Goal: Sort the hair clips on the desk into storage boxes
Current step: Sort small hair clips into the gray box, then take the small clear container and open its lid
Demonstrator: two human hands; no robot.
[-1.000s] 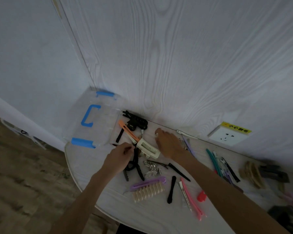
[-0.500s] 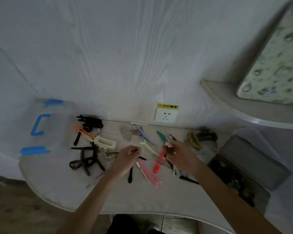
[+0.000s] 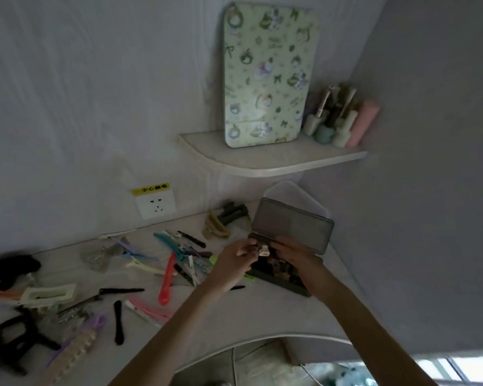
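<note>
On the desk (image 3: pixel 262 310), toward its right end, we count one dark box (image 3: pixel 279 277) lying open, its lid (image 3: pixel 292 228) raised toward the wall; small dark clips sit inside, too blurred for us to number. Above the box's near-left rim both hands meet. Our left hand (image 3: pixel 236 261) has fingers curled, pinching something small at the fingertips; what it is we cannot tell. Our right hand (image 3: pixel 289 253) curls over the box and grips one small pale clip (image 3: pixel 264 250) between the two hands.

Behind the lid: one clear lid (image 3: pixel 293 195) leaning in the corner. Just left of the box: two claw clips, one tan (image 3: pixel 215 228), one grey (image 3: pixel 233 214), touching each other.

Loose on the desk, left of the hands, we list:
- one red clip (image 3: pixel 166 278)
- one teal clip (image 3: pixel 169 243)
- one cream clip (image 3: pixel 144 267)
- one lilac clip (image 3: pixel 129 247)
- one pink clip (image 3: pixel 148 309)
- one black barrette (image 3: pixel 119 321)
- one white rectangular clip (image 3: pixel 49 293)
- one purple-backed comb clip (image 3: pixel 73 346)
- one tangle of black clips (image 3: pixel 9 338) at the left edge, count unclear

On the wall: one socket (image 3: pixel 155 206) with a yellow label. On the shelf (image 3: pixel 265 160): one patterned board (image 3: pixel 265 73) leaning upright, and a cluster of bottles (image 3: pixel 338 118), count unclear.
</note>
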